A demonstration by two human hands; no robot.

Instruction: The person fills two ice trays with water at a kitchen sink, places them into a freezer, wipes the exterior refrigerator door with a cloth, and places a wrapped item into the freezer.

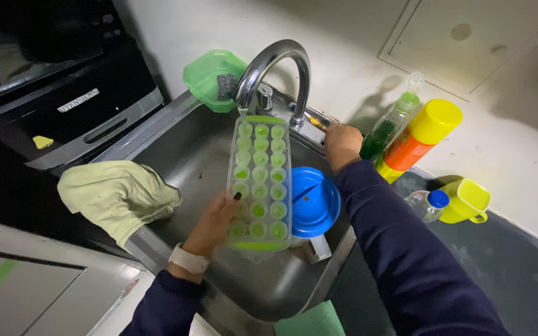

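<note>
My left hand [216, 221] holds a green ice cube tray [260, 180] with a clear lid over the steel sink [182, 149]. The tray's far end sits right under the spout of the curved chrome tap [275, 65], where a thin stream of water meets it. My right hand [342, 144] rests on the tap's handle at the sink's back rim. A white watch is on my left wrist.
A blue round lid [316, 199] lies in the sink beside the tray. A pale cloth [116, 196] hangs over the sink's left rim. A green tub with a scourer [213, 78] sits behind the tap. Soap bottle [390, 127], orange-yellow bottle [421, 140], yellow cup [465, 200] stand right.
</note>
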